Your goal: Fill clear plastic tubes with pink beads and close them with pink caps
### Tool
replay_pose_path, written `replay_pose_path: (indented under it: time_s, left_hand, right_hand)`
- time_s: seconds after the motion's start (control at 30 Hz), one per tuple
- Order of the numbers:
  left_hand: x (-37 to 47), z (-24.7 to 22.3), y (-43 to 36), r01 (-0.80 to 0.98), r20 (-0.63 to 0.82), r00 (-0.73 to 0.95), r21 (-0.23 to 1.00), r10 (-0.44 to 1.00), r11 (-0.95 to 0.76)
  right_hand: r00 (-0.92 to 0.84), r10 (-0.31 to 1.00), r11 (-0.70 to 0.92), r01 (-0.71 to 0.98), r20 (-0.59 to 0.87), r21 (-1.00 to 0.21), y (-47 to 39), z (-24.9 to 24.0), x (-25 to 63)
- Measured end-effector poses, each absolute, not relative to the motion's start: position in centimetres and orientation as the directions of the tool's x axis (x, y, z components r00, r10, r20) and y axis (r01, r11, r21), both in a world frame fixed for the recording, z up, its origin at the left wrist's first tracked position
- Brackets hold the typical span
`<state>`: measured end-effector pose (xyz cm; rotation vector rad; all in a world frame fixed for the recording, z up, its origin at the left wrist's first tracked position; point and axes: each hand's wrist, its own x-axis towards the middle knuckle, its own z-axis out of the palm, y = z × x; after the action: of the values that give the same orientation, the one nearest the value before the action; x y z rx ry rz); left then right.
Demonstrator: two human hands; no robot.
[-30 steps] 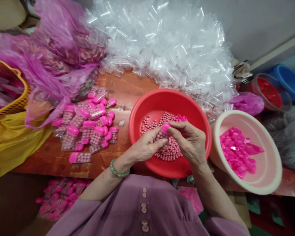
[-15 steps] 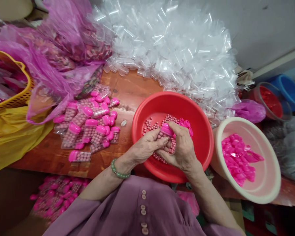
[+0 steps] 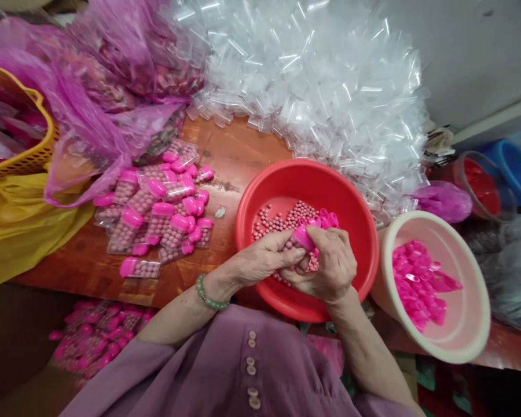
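Over a red basin (image 3: 361, 263), both my hands are closed around one small clear container (image 3: 303, 237) with a bright pink cap and pink balls inside. My left hand (image 3: 260, 258) grips its body from the left. At its cap end, the fingers of my right hand (image 3: 333, 260) press on the pink cap. Part of the container is hidden by my fingers. Loose pink balls (image 3: 267, 223) lie in the basin below, along with several pink caps (image 3: 327, 218). On the table to the left rests a pile of filled, capped containers (image 3: 156, 208).
A heap of clear empty containers (image 3: 304, 75) covers the back of the table. At right stands a cream bucket (image 3: 464, 324) of pink caps. Purple plastic bags (image 3: 91, 110) and a yellow basket (image 3: 47, 124) sit at left. More capped containers (image 3: 99, 333) lie below the table's edge.
My right hand has curled its fingers more tightly over the pink cap, and the container has tilted. The view has shifted slightly.
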<state>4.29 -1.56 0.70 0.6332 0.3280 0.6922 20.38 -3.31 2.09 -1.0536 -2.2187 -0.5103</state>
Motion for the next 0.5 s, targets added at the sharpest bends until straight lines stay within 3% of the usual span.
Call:
replay_pose_path:
  time_s: [0.23,0.33,0.43,0.5]
  left_hand:
    - [4.5,0.9,-2.1,-0.385,-0.116,0.708,0.764,0.697,0.519]
    - [2.6,1.6,-2.7,-0.343,-0.088,0.578,0.876,0.811,0.340]
    - [-1.5,2.1,-3.7,-0.026,0.002,0.363,1.000,0.932,0.008]
    - [-4.8,1.7,-4.2,0.373,0.138,0.173,0.907,0.975,-0.194]
  right_hand:
    - [-0.573,0.549,0.688,0.724,0.609,0.061,-3.5,2.5,20.6]
    - [-0.614,0.649,0.728,0.673,0.448,-0.132,-3.4,3.0,20.3]
    - [-0.615,0.719,0.691,0.683,0.323,-0.238,-3.4,3.4,20.3]
    - [-0.620,0.736,0.675,0.704,0.270,-0.221,-3.2,3.3,20.6]
